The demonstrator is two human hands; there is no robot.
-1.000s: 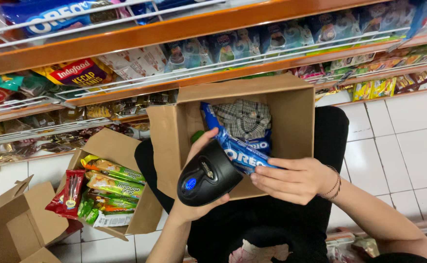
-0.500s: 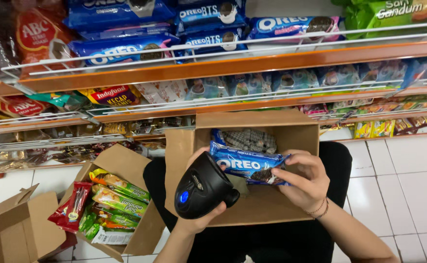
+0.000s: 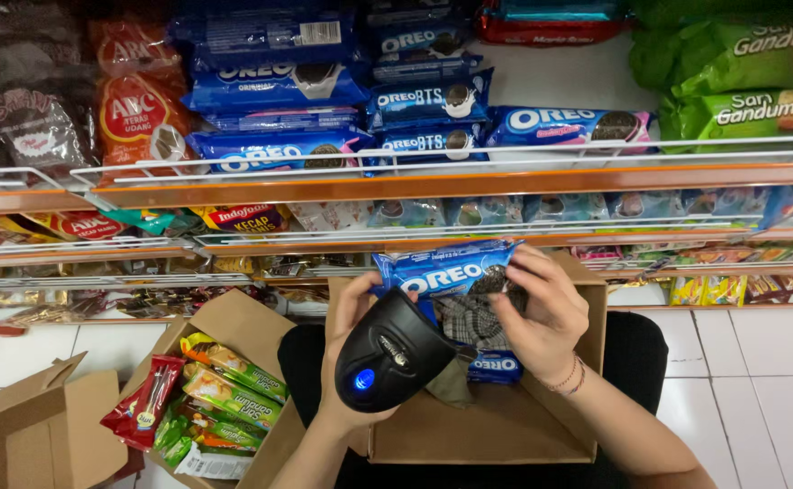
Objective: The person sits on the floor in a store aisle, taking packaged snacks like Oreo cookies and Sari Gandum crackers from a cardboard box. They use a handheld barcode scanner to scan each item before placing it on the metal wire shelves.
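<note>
At the far left an open brown cardboard box (image 3: 234, 330) of green and red snack packets is seen on the white tiled floor (image 3: 16, 349). The left hand (image 3: 347, 362) is closed around a black handheld barcode scanner (image 3: 395, 360) with a blue light. A blue biscuit packet (image 3: 446, 270) is pinched by the right hand (image 3: 537, 321), lifted above the lap-held brown cardboard box (image 3: 505, 426). Judging by this, the packet is out but not yet shelved; another blue packet (image 3: 492, 366) is left inside.

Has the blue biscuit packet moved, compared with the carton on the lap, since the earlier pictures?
Yes. The blue biscuit packet, held by the right hand, has risen out of the cardboard carton towards the shelves and now sits above its far rim.
</note>
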